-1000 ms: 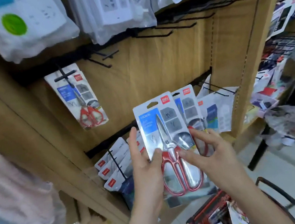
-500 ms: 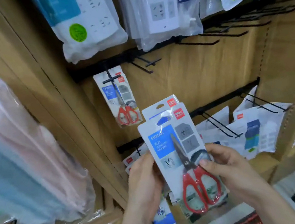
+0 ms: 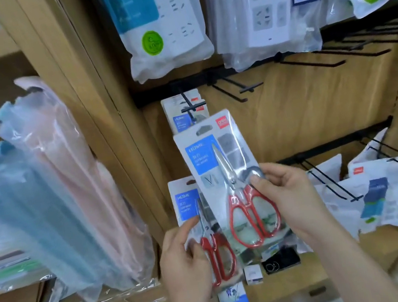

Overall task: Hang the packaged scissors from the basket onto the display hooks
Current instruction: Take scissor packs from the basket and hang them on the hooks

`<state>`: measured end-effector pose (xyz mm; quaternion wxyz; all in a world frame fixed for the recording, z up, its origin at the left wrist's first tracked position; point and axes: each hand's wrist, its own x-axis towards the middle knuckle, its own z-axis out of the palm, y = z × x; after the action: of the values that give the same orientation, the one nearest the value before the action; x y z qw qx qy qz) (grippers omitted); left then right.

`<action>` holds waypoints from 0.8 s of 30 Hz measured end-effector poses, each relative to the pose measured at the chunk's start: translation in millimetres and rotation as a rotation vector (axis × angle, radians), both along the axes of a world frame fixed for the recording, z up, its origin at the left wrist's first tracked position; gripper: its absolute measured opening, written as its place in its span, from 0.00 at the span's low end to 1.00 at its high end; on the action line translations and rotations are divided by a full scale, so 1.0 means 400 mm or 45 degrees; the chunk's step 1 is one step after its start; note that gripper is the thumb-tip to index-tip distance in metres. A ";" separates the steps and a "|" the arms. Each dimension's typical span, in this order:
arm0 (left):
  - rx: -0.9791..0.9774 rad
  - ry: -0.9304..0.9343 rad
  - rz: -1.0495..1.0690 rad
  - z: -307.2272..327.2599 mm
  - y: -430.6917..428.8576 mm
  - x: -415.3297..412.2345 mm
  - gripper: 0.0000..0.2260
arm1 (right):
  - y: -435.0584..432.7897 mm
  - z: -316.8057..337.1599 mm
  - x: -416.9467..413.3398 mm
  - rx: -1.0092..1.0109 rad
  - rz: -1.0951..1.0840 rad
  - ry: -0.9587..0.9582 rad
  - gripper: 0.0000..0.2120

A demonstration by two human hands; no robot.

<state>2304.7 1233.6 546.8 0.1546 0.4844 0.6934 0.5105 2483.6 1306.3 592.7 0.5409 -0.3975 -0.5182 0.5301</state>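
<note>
- Our right grip (image 3: 289, 201) is closed on the front scissors pack (image 3: 231, 161). The thumb presses the clear blister beside the pivot of the red-handled scissors, and the fingers curl behind the card.
- Our left grip (image 3: 182, 257) is closed on a second scissors pack (image 3: 189, 205), with the thumb across its face and the fingers wrapped round its left edge.
- The front pack overlaps the right side of the second one and stands higher. It tilts with its top leaning left, blades up and handles down.
- Its top edge, with the hang slot, lies just below a third scissors pack (image 3: 182, 121), which hangs on a black wire hook (image 3: 190, 103) at the left end of the upper rail. From where we look the two overlap, and we cannot tell whether they touch.
- Further right along that rail, more black hooks (image 3: 232, 89) stick out from the wooden back panel (image 3: 319, 113).
- Above them hang bagged power strips (image 3: 158, 19), white with blue cards and round green stickers.
- A lower rail carries further hooks (image 3: 328, 181), with white packets (image 3: 391, 191) bunched on and under them at the right.
- Beneath our hands small goods lie on the wooden shelf (image 3: 395, 246), among them a black box (image 3: 281, 261).
- Left of the wooden upright (image 3: 91, 90), a neighbouring shelf holds pink and blue goods in clear plastic wrap (image 3: 66, 187), which lean against the upright.
</note>
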 end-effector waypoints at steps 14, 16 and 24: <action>0.314 -0.185 -0.157 0.126 0.035 0.006 0.22 | 0.043 -0.020 0.036 -0.169 -0.072 0.184 0.07; 0.330 -0.250 -0.233 0.140 0.067 0.013 0.22 | 0.047 -0.021 0.055 -0.164 -0.104 0.212 0.08; 0.355 -0.342 -0.275 0.151 0.158 0.013 0.21 | 0.043 -0.039 0.068 -0.229 -0.053 0.279 0.06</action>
<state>2309.7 1296.8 607.3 0.2311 0.5002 0.5333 0.6418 2510.7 1323.5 577.0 0.5673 -0.3947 -0.3979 0.6034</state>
